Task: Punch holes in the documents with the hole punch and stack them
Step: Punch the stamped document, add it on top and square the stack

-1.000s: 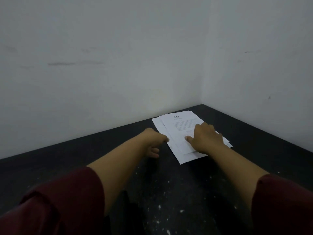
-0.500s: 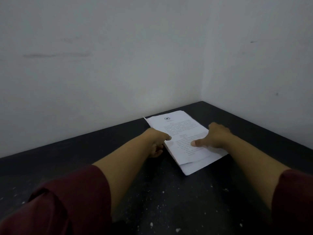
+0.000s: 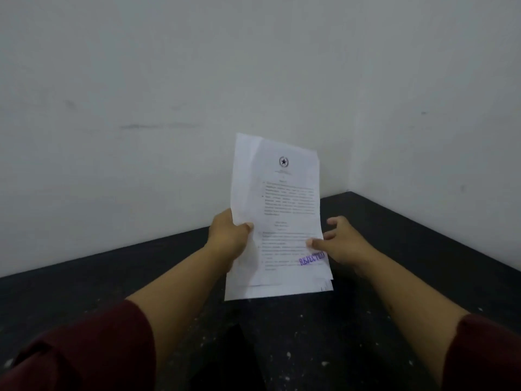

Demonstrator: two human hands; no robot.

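Note:
A loose sheaf of white printed documents (image 3: 284, 198) stands upright in the air above the black table (image 3: 423, 249). The top sheet bears a round emblem and a purple "REJECTED" stamp near its lower right. My left hand (image 3: 228, 238) grips the left edge, thumb on the front. My right hand (image 3: 341, 244) pinches the right edge, thumb on the front near the stamp, the other fingers spread behind. The sheets are uneven at the top and bottom edges. No hole punch is in view.
The dark speckled table runs into a corner of two white walls (image 3: 349, 136), close behind the papers. My dark red sleeves (image 3: 93, 351) fill the lower corners.
The papers lay flat on the table under both hands; now both hands have lifted them upright off the surface and toward me.

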